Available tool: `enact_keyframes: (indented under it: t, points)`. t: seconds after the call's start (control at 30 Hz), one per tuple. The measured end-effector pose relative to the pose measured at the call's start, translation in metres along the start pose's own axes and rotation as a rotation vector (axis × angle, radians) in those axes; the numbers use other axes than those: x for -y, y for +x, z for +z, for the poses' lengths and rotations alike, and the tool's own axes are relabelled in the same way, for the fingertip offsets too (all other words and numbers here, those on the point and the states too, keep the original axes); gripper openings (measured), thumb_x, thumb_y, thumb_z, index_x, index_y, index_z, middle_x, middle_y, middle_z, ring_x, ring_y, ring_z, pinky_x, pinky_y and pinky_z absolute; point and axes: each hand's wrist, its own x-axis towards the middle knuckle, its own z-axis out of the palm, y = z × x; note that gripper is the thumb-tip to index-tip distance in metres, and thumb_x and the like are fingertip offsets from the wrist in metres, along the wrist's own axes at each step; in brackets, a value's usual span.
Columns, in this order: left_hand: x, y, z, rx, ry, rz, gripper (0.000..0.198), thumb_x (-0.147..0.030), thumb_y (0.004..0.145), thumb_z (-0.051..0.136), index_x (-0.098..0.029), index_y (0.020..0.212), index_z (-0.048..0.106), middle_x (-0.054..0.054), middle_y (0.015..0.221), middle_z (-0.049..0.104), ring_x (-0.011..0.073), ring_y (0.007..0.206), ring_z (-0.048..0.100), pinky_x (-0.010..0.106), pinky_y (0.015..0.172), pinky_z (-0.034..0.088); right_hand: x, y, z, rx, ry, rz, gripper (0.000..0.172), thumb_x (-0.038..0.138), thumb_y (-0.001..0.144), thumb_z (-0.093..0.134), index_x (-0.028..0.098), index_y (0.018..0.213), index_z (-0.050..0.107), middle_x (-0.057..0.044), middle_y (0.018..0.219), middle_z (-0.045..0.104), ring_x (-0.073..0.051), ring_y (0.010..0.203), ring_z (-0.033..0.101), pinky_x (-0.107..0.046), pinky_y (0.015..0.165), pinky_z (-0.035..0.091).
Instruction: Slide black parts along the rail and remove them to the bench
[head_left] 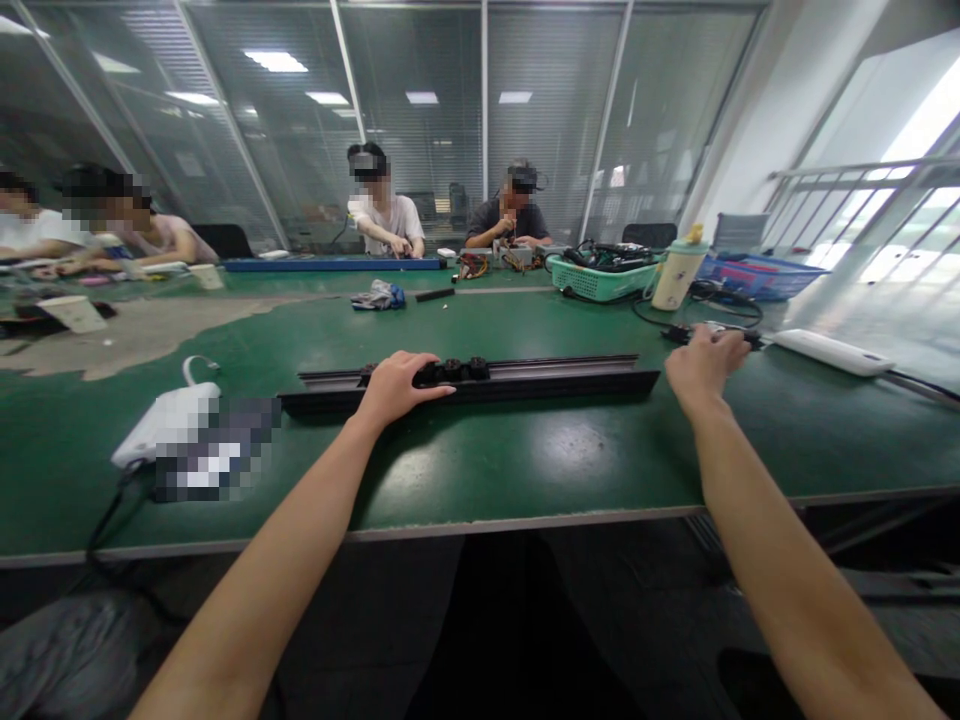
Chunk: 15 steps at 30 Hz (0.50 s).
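A long black metal rail [570, 374] lies across the green table [480, 470] in front of me. My left hand [397, 385] rests flat on it, fingers stretched out beside a row of small black fittings [457, 370] sitting in the rail's channel. My right hand [701, 365] reaches past the rail's right end and closes on a black tool [739, 338] with a cable; its fingers are mostly hidden behind the back of the hand.
A white power bank [169, 420] lies at left, a white box [832, 352] at right. Farther back stand a green basket [600, 275], a pale bottle [675, 272], a blue tray [757, 275] and gloves [379, 295]. Several people sit working across the table.
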Motion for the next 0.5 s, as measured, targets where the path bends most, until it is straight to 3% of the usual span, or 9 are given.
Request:
enact_keyframes:
  t: [0.07, 0.17, 0.23, 0.37, 0.5]
  points:
    - [0.000, 0.000, 0.000, 0.002, -0.005, 0.007, 0.063, -0.074, 0.084, 0.064, -0.023, 0.121, 0.070, 0.012, 0.117, 0.073, 0.0316, 0.110, 0.063, 0.045, 0.100, 0.050, 0.037, -0.015, -0.008, 0.047, 0.062, -0.249, 0.040, 0.022, 0.091, 0.046, 0.012, 0.124, 0.066, -0.024, 0.125, 0.054, -0.037, 0.122, 0.047, -0.051, 0.101, 0.036]
    - [0.001, 0.000, 0.000, 0.006, -0.004, 0.001, 0.063, -0.073, 0.084, 0.065, -0.024, 0.121, 0.070, 0.012, 0.118, 0.073, 0.0317, 0.110, 0.064, 0.045, 0.100, 0.050, 0.102, -0.048, -0.012, 0.254, 0.152, -0.587, 0.034, 0.029, 0.096, 0.044, 0.016, 0.113, 0.069, -0.017, 0.106, 0.062, -0.032, 0.108, 0.052, -0.046, 0.098, 0.039]
    - [0.002, -0.001, 0.000, 0.002, -0.001, -0.004, 0.062, -0.073, 0.083, 0.066, -0.025, 0.121, 0.070, 0.011, 0.118, 0.073, 0.0317, 0.110, 0.064, 0.045, 0.100, 0.050, 0.144, -0.075, -0.012, 0.372, 0.169, -0.743, 0.033, 0.036, 0.098, 0.047, 0.017, 0.113, 0.070, -0.016, 0.104, 0.065, -0.033, 0.105, 0.052, -0.046, 0.096, 0.040]
    - [0.002, -0.001, 0.000, -0.008, 0.001, 0.013, 0.062, -0.073, 0.084, 0.065, -0.024, 0.122, 0.070, 0.012, 0.115, 0.073, 0.0315, 0.109, 0.064, 0.045, 0.099, 0.050, 0.206, -0.121, -0.011, 0.500, 0.135, -0.849, 0.036, 0.043, 0.100, 0.051, 0.016, 0.118, 0.067, -0.018, 0.117, 0.067, -0.034, 0.113, 0.053, -0.044, 0.098, 0.041]
    - [0.002, -0.001, 0.000, -0.011, 0.006, 0.028, 0.062, -0.072, 0.085, 0.065, -0.022, 0.122, 0.070, 0.013, 0.114, 0.073, 0.0312, 0.107, 0.065, 0.044, 0.097, 0.051, 0.228, -0.138, -0.007, 0.544, 0.145, -0.839, 0.034, 0.042, 0.102, 0.051, 0.015, 0.118, 0.065, -0.019, 0.118, 0.068, -0.033, 0.113, 0.056, -0.043, 0.097, 0.042]
